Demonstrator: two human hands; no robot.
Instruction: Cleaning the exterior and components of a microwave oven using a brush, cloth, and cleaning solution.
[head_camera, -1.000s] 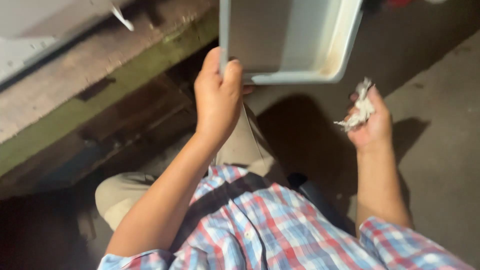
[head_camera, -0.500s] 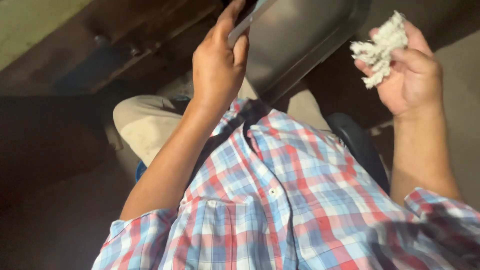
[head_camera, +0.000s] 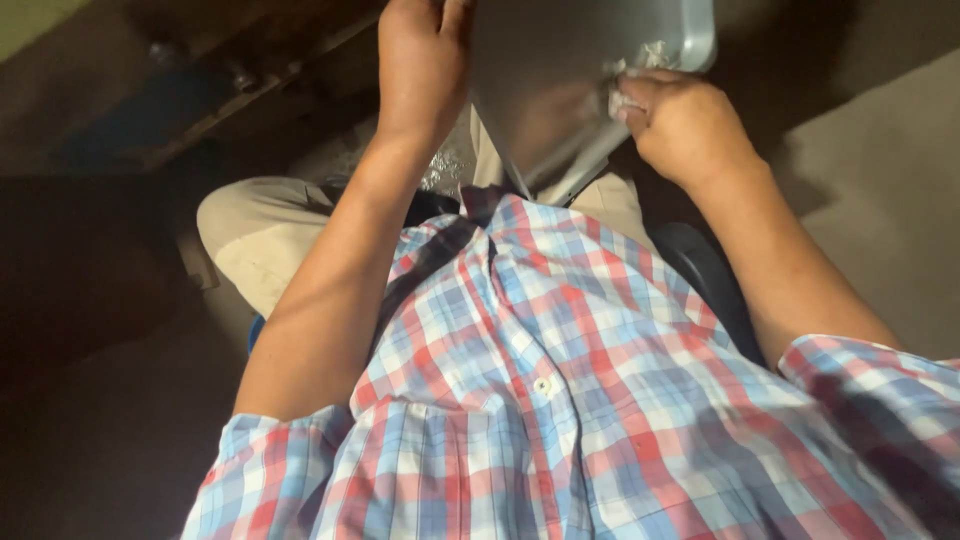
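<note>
A grey metal tray (head_camera: 560, 100) is held tilted in front of my chest, its lower corner near my plaid shirt. My left hand (head_camera: 420, 60) grips the tray's left edge at the top of the view. My right hand (head_camera: 680, 120) presses a crumpled white cloth (head_camera: 632, 88) against the tray's inner surface near its right rim. Most of the cloth is hidden under my fingers.
I am seated, with beige trousers (head_camera: 260, 235) and a dark seat edge (head_camera: 700, 270) visible below the tray. A dark wooden structure (head_camera: 200, 90) runs along the upper left. A grey concrete floor (head_camera: 880, 200) lies to the right.
My right hand, held apart with the cloth before, has come onto the tray and presses the cloth on it. The tray has come closer to my body.
</note>
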